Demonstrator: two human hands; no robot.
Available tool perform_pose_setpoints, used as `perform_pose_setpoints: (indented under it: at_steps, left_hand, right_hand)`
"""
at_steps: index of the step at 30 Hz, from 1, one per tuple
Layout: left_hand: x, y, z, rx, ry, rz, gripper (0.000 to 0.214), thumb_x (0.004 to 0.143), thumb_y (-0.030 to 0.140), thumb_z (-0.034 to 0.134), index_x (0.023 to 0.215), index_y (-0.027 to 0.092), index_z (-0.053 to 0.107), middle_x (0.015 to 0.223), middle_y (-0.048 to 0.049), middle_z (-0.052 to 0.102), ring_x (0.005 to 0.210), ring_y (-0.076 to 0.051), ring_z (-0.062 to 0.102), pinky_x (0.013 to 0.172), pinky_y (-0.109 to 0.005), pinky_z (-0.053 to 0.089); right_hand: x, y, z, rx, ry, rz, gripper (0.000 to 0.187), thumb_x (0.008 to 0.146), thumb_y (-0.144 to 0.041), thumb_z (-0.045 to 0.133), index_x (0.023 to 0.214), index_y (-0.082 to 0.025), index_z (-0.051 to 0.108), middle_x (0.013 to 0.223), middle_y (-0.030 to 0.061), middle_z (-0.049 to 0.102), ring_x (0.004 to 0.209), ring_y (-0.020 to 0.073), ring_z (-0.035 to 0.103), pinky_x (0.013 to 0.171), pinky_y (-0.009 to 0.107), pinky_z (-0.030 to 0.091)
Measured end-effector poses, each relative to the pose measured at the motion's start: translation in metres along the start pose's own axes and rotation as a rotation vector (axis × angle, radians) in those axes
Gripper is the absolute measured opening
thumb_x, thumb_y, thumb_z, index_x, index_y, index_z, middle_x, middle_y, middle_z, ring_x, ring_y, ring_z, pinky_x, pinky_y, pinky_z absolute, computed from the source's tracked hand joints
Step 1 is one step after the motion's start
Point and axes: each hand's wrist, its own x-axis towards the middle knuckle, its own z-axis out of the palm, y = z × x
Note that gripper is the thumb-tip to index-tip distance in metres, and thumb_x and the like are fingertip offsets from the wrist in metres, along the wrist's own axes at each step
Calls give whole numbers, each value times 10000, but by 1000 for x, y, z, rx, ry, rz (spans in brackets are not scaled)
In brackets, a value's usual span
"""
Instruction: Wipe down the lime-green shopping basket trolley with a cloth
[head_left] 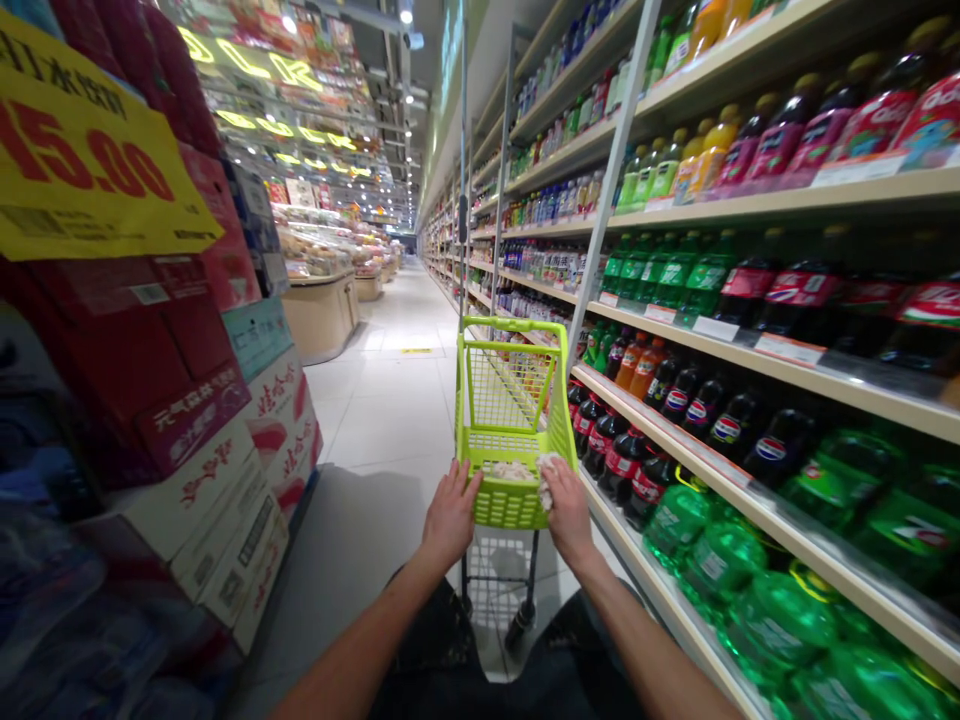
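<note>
A lime-green shopping cart [517, 503] with a plastic basket stands straight before me on the pale floor, between my knees. My left hand [450, 512] grips the basket's near left corner, its fingers along the outer side. On the near right corner is my right hand [568, 510], closed on a crumpled whitish cloth [550, 472] pressed to the basket's side. More crumpled whitish material [511, 470] lies inside the basket; I cannot tell whether it is cloth or paper. Part of each hand's grip is hidden from above.
Close on my right, shelves [847, 375] hold many soda bottles, with large green bottles [780, 620] at the bottom. Stacked drink cartons [202, 500] rise on my left under a yellow price sign [97, 150]. The tiled aisle [390, 400] runs ahead past a wooden display counter [319, 310].
</note>
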Motion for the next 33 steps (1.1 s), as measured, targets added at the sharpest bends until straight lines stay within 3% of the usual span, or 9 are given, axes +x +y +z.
perform_pose_setpoints:
  at_steps: [5,8,13,18,21,25,28,31,33]
  left_hand:
    - [-1,0,-1,29,-18,-4,568,725,63,424,1282,167,381,1402,-111,311,1312,-259,204,1039,-415,262]
    - [-2,-1,-1,28,-5,-15,584,716,47,420,1286,168,375,1410,-110,294,1317,-260,189,1046,-418,250]
    - [-5,8,2,-6,32,-60,595,699,40,443,1278,161,387,1411,-117,289,1317,-266,186,1042,-422,263]
    - [-9,19,4,-87,94,-87,583,686,56,464,1257,164,417,1396,-117,319,1311,-281,200,1038,-484,241]
    - [-6,29,1,-350,144,-115,472,762,137,426,1231,184,441,1361,-103,384,1290,-260,269,1036,-528,206]
    - [12,50,-5,-975,164,-206,429,833,313,397,1229,150,422,1282,-115,481,1173,-196,451,991,-395,345]
    - [31,53,-9,-1185,198,-376,404,777,296,490,1137,113,489,1129,-125,594,1036,-199,558,923,-356,415]
    - [44,42,-9,-1043,302,-386,353,753,208,492,1097,132,513,1096,-107,612,1012,-190,570,907,-354,430]
    - [47,40,-4,-842,346,-199,361,776,176,441,1132,150,496,1182,-107,564,1101,-189,514,949,-373,400]
  right_hand:
    - [-3,-33,21,73,-64,-148,424,763,-21,369,1100,-167,581,1227,117,522,1224,204,381,998,448,338]
    - [-3,-15,7,61,-68,-148,436,746,-14,368,1091,-168,587,1216,118,530,1219,207,388,984,445,355]
    - [-7,18,-19,56,29,54,492,710,22,331,1092,-153,586,1230,125,511,1238,206,357,1006,468,322]
    - [-1,-34,10,352,-103,9,507,687,8,375,1097,-197,590,1243,85,514,1226,189,378,1023,441,316]
    - [12,-60,17,613,-122,187,527,688,-43,412,1173,-208,536,1253,65,509,1197,178,417,1042,402,299]
    - [24,-74,7,1042,-81,643,495,793,-261,422,1283,-193,410,1261,53,504,1153,181,468,1003,375,351]
    - [29,-76,-5,1232,-170,673,493,859,-432,298,1268,-191,430,1238,47,526,1160,178,464,973,370,378]
    - [35,-59,-18,965,-222,486,496,854,-477,310,1223,-195,484,1214,62,545,1154,194,466,988,396,342]
    - [36,-37,-25,616,-139,390,469,845,-456,338,1175,-182,527,1214,80,543,1169,220,442,1023,445,261]
